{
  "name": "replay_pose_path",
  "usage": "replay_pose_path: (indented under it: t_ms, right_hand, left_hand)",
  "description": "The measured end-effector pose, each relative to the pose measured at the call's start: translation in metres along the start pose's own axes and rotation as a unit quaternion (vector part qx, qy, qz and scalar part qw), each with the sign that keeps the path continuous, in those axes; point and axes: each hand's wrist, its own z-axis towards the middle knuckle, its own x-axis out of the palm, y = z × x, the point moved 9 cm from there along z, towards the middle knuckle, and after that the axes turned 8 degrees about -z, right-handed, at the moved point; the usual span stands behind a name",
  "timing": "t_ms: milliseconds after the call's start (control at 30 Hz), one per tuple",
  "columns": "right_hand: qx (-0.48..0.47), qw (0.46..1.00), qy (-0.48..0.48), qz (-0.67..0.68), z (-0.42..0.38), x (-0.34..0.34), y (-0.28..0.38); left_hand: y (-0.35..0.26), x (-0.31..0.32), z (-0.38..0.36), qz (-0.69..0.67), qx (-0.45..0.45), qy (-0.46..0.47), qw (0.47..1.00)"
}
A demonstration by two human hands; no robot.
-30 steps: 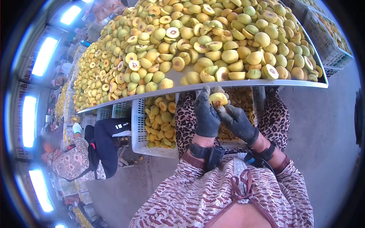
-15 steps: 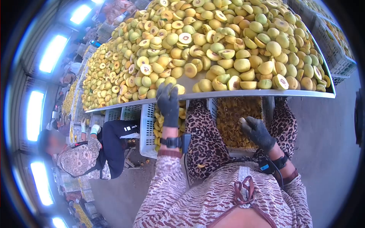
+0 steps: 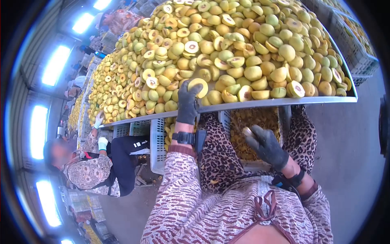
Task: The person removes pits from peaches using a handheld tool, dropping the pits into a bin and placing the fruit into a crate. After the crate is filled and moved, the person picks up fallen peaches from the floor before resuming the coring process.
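Observation:
My left hand [image 3: 187, 102], in a dark glove, reaches up to the front edge of the metal table [image 3: 284, 101] and grips a yellow peach half [image 3: 199, 86] at the edge of the fruit pile. My right hand [image 3: 266, 145], also gloved, hangs lower over a crate of brownish pits and scraps [image 3: 256, 120] under the table. Its fingers are closed around a small pale piece [image 3: 246, 131]; I cannot tell whether that is a pit or a tool. Whole and halved yellow-green peaches [image 3: 243, 49] cover the table.
A white plastic crate [image 3: 157, 146] with peaches stands under the table on the left. Another person [image 3: 97, 166] in a patterned top and gloves works at the table's left side. More crates [image 3: 357, 44] stand at the far right. Grey floor lies to the right.
Both hands held one peach together by my lap a second ago. My left hand has since lifted to the table edge with a peach half, and my right hand has dropped over the scrap crate.

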Motion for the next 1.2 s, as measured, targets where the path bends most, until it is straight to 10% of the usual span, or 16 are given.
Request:
replay_pose_path:
  t_ms: [67,133,200,833,1200]
  right_hand:
    - [-0.037,0.997,-0.010,0.069,0.015,0.005,0.019]
    - [-0.040,0.998,-0.017,0.052,0.028,0.012,0.025]
    - [-0.042,0.998,-0.021,0.029,0.032,0.017,0.028]
    - [-0.076,0.996,-0.022,-0.031,0.014,0.035,0.018]
    - [0.057,0.911,0.209,0.351,-0.010,0.053,0.015]
  left_hand:
    - [-0.009,0.022,-0.046,-0.069,-0.036,0.058,0.995]
    - [-0.027,0.045,-0.081,0.139,0.125,0.077,0.979]
    - [0.001,0.060,-0.107,-0.401,-0.136,0.027,0.906]
    - [0.001,0.077,-0.130,-0.261,-0.054,-0.067,0.962]
    - [-0.020,0.097,-0.142,-0.094,0.009,-0.010,0.995]
